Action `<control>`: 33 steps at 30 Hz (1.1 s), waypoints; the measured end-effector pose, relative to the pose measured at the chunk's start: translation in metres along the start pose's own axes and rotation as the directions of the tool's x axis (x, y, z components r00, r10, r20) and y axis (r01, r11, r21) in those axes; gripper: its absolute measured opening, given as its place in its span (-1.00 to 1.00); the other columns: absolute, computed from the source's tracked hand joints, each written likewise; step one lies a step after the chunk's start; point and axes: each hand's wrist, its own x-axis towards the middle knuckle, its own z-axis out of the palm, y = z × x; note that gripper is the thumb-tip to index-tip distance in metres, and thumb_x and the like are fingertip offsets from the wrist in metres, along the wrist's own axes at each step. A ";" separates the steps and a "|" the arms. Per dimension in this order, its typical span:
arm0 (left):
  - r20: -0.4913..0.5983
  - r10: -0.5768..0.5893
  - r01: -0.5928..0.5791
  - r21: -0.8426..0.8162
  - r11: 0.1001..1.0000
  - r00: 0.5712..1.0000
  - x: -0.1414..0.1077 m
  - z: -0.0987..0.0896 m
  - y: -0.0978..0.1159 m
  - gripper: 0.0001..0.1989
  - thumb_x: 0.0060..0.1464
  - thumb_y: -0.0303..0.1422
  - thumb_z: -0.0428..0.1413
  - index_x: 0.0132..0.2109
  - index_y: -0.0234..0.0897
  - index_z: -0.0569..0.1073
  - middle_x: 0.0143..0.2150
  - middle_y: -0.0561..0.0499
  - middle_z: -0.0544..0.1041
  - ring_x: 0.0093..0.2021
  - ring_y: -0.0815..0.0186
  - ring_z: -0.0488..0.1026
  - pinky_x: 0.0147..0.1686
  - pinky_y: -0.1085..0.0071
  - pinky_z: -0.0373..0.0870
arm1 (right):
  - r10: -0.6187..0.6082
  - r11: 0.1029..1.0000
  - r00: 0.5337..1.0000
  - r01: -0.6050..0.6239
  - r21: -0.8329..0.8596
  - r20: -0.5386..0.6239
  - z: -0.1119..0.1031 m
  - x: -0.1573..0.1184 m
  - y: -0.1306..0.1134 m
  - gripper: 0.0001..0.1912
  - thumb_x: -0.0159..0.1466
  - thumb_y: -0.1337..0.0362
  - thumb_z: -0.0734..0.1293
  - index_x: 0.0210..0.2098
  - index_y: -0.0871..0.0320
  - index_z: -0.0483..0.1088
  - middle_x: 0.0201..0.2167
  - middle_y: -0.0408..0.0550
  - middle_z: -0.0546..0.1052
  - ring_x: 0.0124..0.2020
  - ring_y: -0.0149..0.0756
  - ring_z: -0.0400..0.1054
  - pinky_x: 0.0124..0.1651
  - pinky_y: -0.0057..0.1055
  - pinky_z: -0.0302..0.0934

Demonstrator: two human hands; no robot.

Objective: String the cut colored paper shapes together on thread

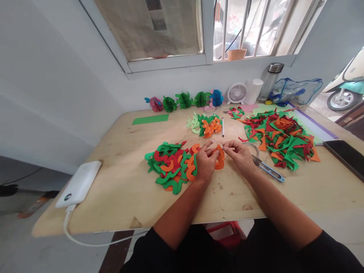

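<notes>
My left hand (208, 161) is closed on an orange paper cutout (220, 163), holding it between thumb and fingers just above the table. A small whitish spot shows at its raised index fingertip. With its fingertips pinched together, my right hand (240, 154) meets the cutout's top edge, where a tiny whitish piece (222, 146) shows; I cannot tell its kind. Left of my hands lies a pile of green, red and orange paper cutouts (170, 163). Beyond them sit light green, green and orange shapes (210, 125) beside a white pen (223, 127).
A blue-handled cutter or scissors (271, 172) and a tape roll (253, 148) lie by my right forearm. Paper scraps (284, 132) heap at the right, near a phone (345, 153). Folded paper figures (183, 100) and a small fan (237, 93) line the wall. A power bank (79, 184) sits left.
</notes>
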 end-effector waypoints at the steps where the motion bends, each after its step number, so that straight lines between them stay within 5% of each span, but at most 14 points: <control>1: 0.002 -0.003 0.003 -0.001 1.000 1.000 0.000 0.000 -0.002 -0.39 -0.21 -0.43 0.24 0.07 -0.42 0.39 -0.43 0.02 0.59 -0.50 0.43 0.45 -0.44 0.54 0.34 | -0.006 1.000 1.000 0.006 0.007 -0.006 0.000 0.000 0.001 -0.73 0.05 0.05 0.38 -0.46 0.14 0.37 -0.42 -0.10 0.47 -0.45 -0.37 0.29 -0.40 -0.43 0.20; 9: 0.030 0.017 -0.016 -0.027 0.999 0.999 0.001 0.001 -0.008 -0.46 -0.20 -0.38 0.26 0.01 -0.41 0.43 -0.34 -0.10 0.62 -0.37 0.31 0.54 -0.33 0.47 0.42 | -0.001 0.999 1.000 0.002 0.050 -0.025 0.004 0.000 0.005 -0.75 0.05 0.09 0.39 -0.47 0.15 0.39 -0.39 -0.08 0.49 -0.44 -0.36 0.33 -0.36 -0.40 0.24; 19: 0.023 0.058 -0.056 -0.074 0.996 0.998 0.002 0.004 -0.011 -0.68 -0.24 -0.37 0.29 -0.25 -0.38 0.51 -0.22 -0.14 0.61 -0.22 0.22 0.55 -0.21 0.39 0.44 | -0.101 0.985 0.993 0.091 -0.149 -0.059 0.004 -0.002 0.002 -0.77 0.11 0.09 0.33 -0.46 0.15 0.38 -0.41 -0.07 0.48 -0.46 -0.36 0.33 -0.41 -0.42 0.18; 33: 0.009 0.067 -0.066 -0.058 0.996 0.998 0.001 0.003 -0.008 -0.75 -0.22 -0.36 0.29 -0.32 -0.36 0.50 -0.33 -0.06 0.59 -0.31 0.29 0.54 -0.20 0.39 0.43 | -0.251 0.932 0.968 0.235 -0.277 -0.024 0.004 -0.002 0.004 -0.87 0.15 0.19 0.30 -0.45 0.11 0.39 -0.35 -0.06 0.51 -0.29 -0.28 0.37 -0.30 -0.36 0.18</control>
